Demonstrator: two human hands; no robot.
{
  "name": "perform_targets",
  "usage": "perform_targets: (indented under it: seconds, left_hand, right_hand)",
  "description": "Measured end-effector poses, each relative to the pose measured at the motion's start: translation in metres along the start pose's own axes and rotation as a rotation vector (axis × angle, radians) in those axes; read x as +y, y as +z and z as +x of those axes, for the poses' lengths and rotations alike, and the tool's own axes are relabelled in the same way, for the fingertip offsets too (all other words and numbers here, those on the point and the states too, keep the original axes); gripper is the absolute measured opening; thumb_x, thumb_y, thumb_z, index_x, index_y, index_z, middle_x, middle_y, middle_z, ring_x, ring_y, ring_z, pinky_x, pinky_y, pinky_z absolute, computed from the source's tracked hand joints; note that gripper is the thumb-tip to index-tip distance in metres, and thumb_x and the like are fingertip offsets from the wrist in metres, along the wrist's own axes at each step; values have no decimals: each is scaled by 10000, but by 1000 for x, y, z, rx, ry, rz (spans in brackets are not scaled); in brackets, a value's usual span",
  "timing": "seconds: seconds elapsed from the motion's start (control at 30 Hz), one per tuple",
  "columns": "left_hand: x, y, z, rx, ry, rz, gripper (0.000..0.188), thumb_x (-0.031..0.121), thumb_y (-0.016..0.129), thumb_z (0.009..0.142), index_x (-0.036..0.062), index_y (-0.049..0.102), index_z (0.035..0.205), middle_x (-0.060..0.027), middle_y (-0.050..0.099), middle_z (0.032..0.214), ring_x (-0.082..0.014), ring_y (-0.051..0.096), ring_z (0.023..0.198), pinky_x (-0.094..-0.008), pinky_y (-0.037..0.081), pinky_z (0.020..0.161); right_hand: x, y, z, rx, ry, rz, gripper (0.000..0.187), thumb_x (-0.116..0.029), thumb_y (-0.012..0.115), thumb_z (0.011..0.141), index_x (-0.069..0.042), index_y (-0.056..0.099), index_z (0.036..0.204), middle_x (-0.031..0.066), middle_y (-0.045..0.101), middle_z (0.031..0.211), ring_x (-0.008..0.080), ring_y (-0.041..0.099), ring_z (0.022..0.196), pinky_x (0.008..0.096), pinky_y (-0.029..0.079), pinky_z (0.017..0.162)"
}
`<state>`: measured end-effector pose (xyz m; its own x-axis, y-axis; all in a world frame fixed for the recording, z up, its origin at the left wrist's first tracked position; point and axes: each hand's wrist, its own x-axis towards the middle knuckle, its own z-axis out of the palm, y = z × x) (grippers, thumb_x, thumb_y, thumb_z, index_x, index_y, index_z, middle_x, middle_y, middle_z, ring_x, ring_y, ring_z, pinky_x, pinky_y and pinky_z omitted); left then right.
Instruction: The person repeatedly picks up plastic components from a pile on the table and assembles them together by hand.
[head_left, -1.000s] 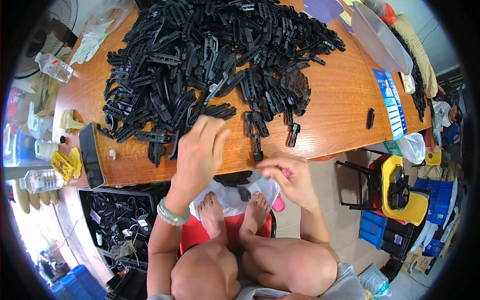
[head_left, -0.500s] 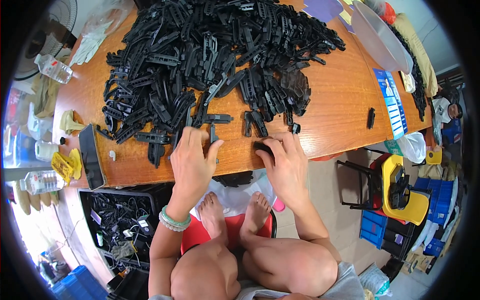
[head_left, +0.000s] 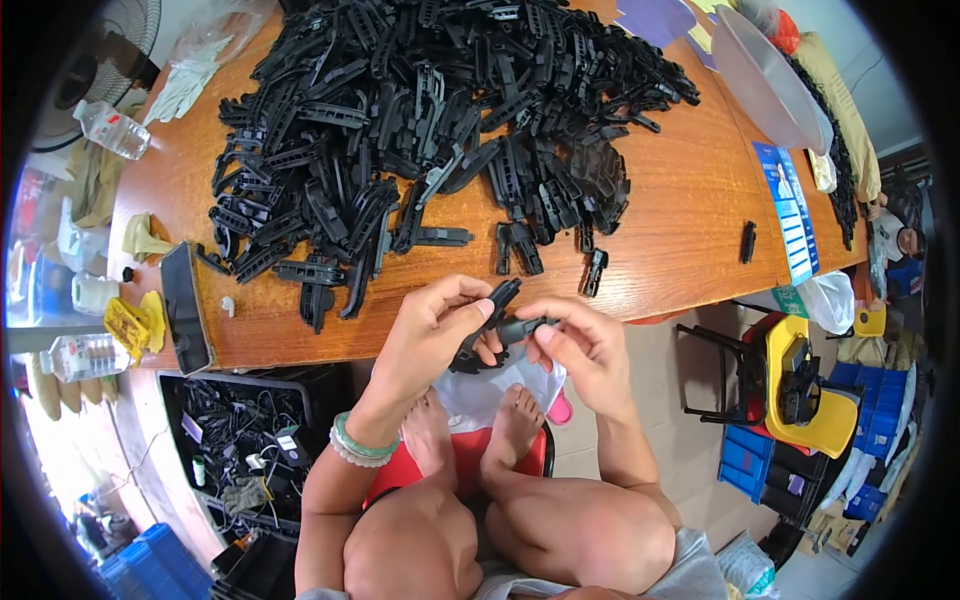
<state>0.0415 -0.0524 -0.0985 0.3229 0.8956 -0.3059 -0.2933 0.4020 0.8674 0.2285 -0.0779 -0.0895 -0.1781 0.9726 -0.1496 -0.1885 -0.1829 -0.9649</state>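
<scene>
Over the table's front edge, my left hand [head_left: 425,330] pinches a long black plastic part [head_left: 506,292] that tilts up to the right. My right hand [head_left: 585,350] grips a shorter black plastic piece [head_left: 518,329] between thumb and fingers. The two pieces meet or nearly meet; whether they are joined, I cannot tell. A big heap of similar black plastic parts [head_left: 400,130] covers the middle of the wooden table [head_left: 680,200]. Closer to my hands lie a pair of short black pieces [head_left: 519,247] and a single one [head_left: 594,272].
A black phone [head_left: 187,310] and a white earbud [head_left: 228,306] lie at the table's left front. A translucent basin [head_left: 770,85] and a blue leaflet [head_left: 787,210] are on the right. Below left stands a black crate [head_left: 310,400] of parts; a yellow chair [head_left: 825,420] stands right.
Both hands have come together and toward me, lifting off the table. The left now holds a long black part; the right has brought its short piece against or near it.
</scene>
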Motion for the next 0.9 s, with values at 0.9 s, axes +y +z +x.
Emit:
perform_targets:
  seconds: [0.9]
  left_hand:
    - [-8,10,-16,-70,494,741,382,54,627,829,-20,514,1186,-226,627,923,-379,627,797,-372,504,679]
  right_hand:
    - [2,4,-6,133,-472,-614,298,59,721,691,28,674,983,149,676,863,196,658,770,265,516,653]
